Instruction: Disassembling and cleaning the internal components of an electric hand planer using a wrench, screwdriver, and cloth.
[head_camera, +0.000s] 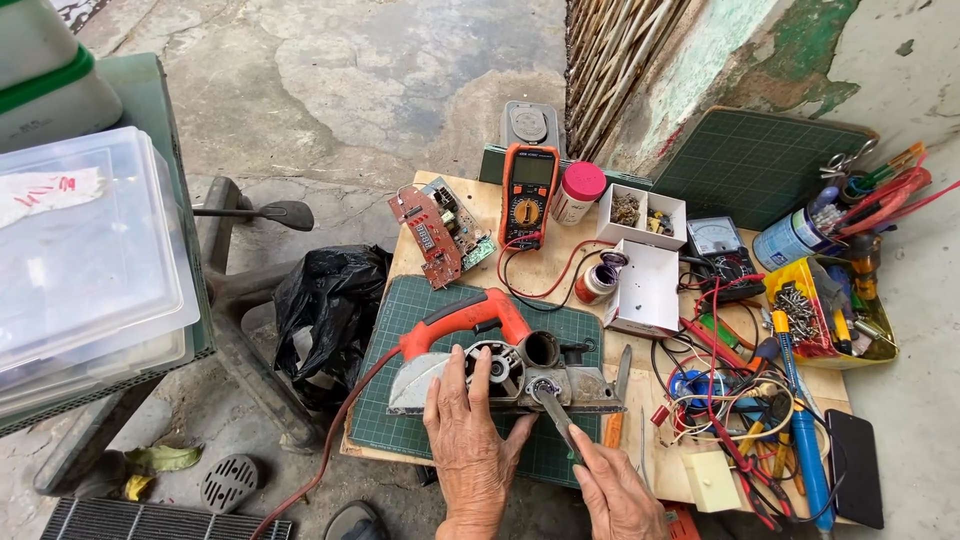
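An electric planer (500, 368) with a red handle and its side cover off lies on a green cutting mat (410, 320). My left hand (468, 440) rests flat on the planer's grey body, fingers spread over the exposed motor opening. My right hand (612, 490) grips the handle of a metal wrench (556, 412), whose head sits on a nut on the planer's side near the round dust port.
On the wooden board are an orange multimeter (528, 192), a circuit board (440, 232), a white parts box (640, 215), a solder spool (598, 280), tangled wires and screwdrivers (740, 400), a yellow tray of tools (830, 310). A black bag (330, 300) and plastic bins (80, 250) stand left.
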